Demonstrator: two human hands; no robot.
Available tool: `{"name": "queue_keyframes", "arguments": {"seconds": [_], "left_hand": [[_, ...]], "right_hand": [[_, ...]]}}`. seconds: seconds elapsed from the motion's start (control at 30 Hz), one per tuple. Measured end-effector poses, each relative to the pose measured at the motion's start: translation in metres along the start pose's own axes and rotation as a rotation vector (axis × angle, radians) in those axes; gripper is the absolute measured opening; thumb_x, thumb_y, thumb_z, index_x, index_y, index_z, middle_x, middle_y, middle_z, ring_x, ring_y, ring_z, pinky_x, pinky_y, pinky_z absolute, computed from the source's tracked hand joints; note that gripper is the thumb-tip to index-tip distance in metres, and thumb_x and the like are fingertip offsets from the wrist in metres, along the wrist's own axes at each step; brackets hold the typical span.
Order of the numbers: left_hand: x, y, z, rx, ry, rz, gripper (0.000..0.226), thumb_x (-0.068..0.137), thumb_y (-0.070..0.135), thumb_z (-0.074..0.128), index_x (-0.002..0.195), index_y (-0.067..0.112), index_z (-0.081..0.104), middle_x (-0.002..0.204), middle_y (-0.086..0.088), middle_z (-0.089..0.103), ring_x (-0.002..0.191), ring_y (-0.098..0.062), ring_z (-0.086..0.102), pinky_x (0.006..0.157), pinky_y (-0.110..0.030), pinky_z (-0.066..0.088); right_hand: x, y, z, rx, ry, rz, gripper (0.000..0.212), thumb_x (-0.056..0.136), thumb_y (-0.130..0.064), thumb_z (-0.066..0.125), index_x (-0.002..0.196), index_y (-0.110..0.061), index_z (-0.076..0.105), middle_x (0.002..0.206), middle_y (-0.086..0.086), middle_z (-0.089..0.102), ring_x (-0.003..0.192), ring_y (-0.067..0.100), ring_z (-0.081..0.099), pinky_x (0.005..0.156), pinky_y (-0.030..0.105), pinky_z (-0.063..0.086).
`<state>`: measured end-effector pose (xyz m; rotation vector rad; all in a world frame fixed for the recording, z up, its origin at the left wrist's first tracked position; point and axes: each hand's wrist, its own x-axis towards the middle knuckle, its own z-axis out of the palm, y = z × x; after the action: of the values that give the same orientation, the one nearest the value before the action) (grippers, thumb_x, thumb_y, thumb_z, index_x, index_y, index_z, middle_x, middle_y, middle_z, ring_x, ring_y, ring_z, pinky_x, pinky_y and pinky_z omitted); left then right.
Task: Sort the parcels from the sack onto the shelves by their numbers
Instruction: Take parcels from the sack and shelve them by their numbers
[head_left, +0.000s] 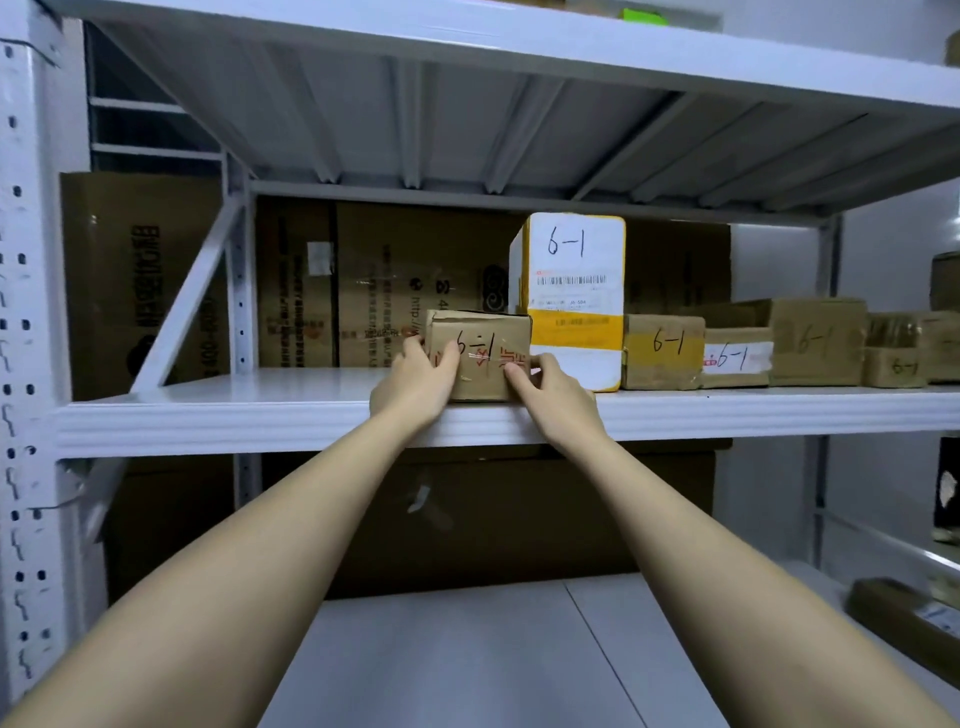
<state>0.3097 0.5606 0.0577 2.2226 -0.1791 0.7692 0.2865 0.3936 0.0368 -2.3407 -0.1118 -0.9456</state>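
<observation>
Two bare hands held a small cardboard parcel (480, 356) marked "6-1" at the front of a white metal shelf (234, 415).

The left hand (415, 382) gripped the parcel's left edge while the right hand (553, 387) pinched its lower right corner. The parcel sat against a taller white-and-yellow box (574, 299), also marked "6-1", with a row of brown boxes (737, 348) bearing the same number running along the shelf to the right. Large brown cartons (363, 280) stood behind the shelving, and a flat brown package (906, 621) lay on the lower shelf at far right.
</observation>
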Motion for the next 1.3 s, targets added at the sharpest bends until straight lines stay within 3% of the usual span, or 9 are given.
{"name": "queue_keyframes", "arguments": {"seconds": [0.3, 0.43, 0.7, 0.83, 1.03, 1.2, 1.3], "left_hand": [[0.022, 0.001, 0.011, 0.195, -0.050, -0.047, 0.065, 0.094, 0.059, 0.029, 0.140, 0.012, 0.030, 0.132, -0.011, 0.053, 0.116, -0.031, 0.053, 0.088, -0.039, 0.041], [0.026, 0.000, 0.016, 0.247, -0.018, -0.064, 0.065, 0.093, 0.060, 0.028, 0.140, 0.014, 0.031, 0.126, -0.009, 0.058, 0.114, -0.031, 0.055, 0.080, -0.036, 0.037], [0.029, -0.001, 0.017, 0.294, -0.004, -0.060, 0.062, 0.095, 0.057, 0.031, 0.139, 0.013, 0.034, 0.127, -0.010, 0.058, 0.114, -0.031, 0.055, 0.085, -0.037, 0.043], [0.028, -0.003, 0.019, 0.321, 0.006, -0.037, 0.054, 0.095, 0.055, 0.033, 0.128, 0.014, 0.043, 0.123, -0.009, 0.060, 0.110, -0.031, 0.057, 0.079, -0.035, 0.041], [0.027, -0.003, 0.019, 0.340, 0.001, -0.029, 0.049, 0.094, 0.054, 0.037, 0.119, 0.015, 0.051, 0.114, -0.007, 0.062, 0.101, -0.029, 0.057, 0.078, -0.035, 0.046], [0.026, -0.003, 0.017, 0.347, -0.048, -0.034, 0.049, 0.095, 0.054, 0.038, 0.115, 0.013, 0.054, 0.105, -0.004, 0.061, 0.087, -0.024, 0.051, 0.069, -0.031, 0.041], [0.023, -0.001, 0.012, 0.325, -0.068, -0.051, 0.050, 0.095, 0.051, 0.035, 0.121, 0.011, 0.052, 0.115, -0.007, 0.061, 0.089, -0.024, 0.050, 0.072, -0.032, 0.041]], "right_hand": [[0.026, 0.015, 0.009, -0.126, 0.129, 0.009, 0.041, 0.091, -0.061, 0.044, 0.085, -0.023, 0.057, 0.087, -0.002, 0.066, 0.090, 0.024, 0.058, 0.078, 0.038, 0.043], [0.033, 0.016, 0.011, -0.145, 0.132, 0.020, 0.041, 0.090, -0.063, 0.045, 0.084, -0.024, 0.057, 0.087, -0.002, 0.067, 0.088, 0.022, 0.059, 0.077, 0.038, 0.048], [0.037, 0.018, 0.015, -0.166, 0.158, 0.032, 0.037, 0.089, -0.059, 0.049, 0.081, -0.024, 0.057, 0.083, -0.002, 0.065, 0.086, 0.023, 0.059, 0.074, 0.037, 0.049], [0.038, 0.019, 0.015, -0.160, 0.170, 0.038, 0.035, 0.090, -0.055, 0.051, 0.079, -0.023, 0.057, 0.078, -0.004, 0.061, 0.083, 0.022, 0.058, 0.065, 0.032, 0.043], [0.037, 0.018, 0.013, -0.139, 0.170, 0.043, 0.031, 0.090, -0.050, 0.055, 0.078, -0.021, 0.055, 0.081, -0.001, 0.063, 0.081, 0.022, 0.058, 0.063, 0.031, 0.043], [0.034, 0.020, 0.011, -0.060, 0.195, 0.027, 0.026, 0.091, -0.044, 0.056, 0.079, -0.021, 0.055, 0.080, -0.003, 0.061, 0.078, 0.020, 0.055, 0.060, 0.029, 0.036], [0.029, 0.020, 0.009, 0.063, 0.253, 0.006, 0.022, 0.093, -0.041, 0.054, 0.082, -0.022, 0.056, 0.080, -0.006, 0.061, 0.075, 0.017, 0.055, 0.054, 0.026, 0.032]]}}
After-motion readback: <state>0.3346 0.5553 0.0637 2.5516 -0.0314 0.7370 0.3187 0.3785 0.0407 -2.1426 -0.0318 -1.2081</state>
